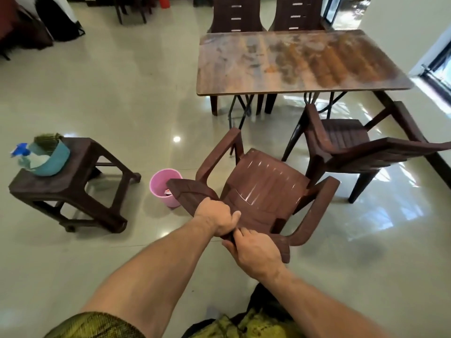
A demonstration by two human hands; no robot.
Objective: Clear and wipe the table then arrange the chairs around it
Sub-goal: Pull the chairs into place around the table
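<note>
We find left hand point(217, 219) and right hand point(256, 252), fingers point(244, 232) wrapped around plastic armchair point(266, 184) backrest; table point(292, 59) at one o'clock.

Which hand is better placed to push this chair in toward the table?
Left, probably. The left hand grips the backrest of the chair near its middle, so it can push straight toward the table. The right hand grips nearer the backrest's right end.

Left of near chair point(266, 189), bin point(168, 201), stool point(73, 169) farther left; table point(292, 59) beyond.
</note>
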